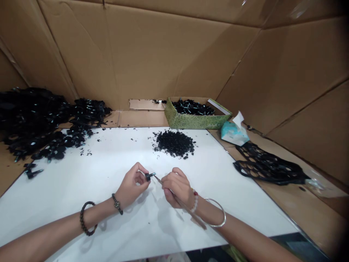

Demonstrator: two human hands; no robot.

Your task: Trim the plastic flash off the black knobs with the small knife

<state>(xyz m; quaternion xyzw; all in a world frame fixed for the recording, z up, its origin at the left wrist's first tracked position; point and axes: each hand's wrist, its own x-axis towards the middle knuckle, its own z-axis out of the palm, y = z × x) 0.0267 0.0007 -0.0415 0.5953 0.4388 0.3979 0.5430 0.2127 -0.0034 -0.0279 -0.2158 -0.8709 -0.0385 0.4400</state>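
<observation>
My left hand (132, 185) is closed in a pinch on a small black part (148, 176) with a short metal pin, held just above the white board (81, 182). My right hand (177, 187) is closed around a thin tweezer-like tool (188, 211). Its tip points left and meets the black part, while its long end runs back under my wrist. Both hands sit near the middle of the board, a few centimetres apart. A heap of tiny black clips (175, 143) lies on the board beyond the hands.
A large pile of black parts (40, 123) covers the left side. A green box (196, 120) holding black parts stands at the back. A tissue pack (233, 133) and black mesh pieces (267, 167) lie to the right. Cardboard walls surround the work area.
</observation>
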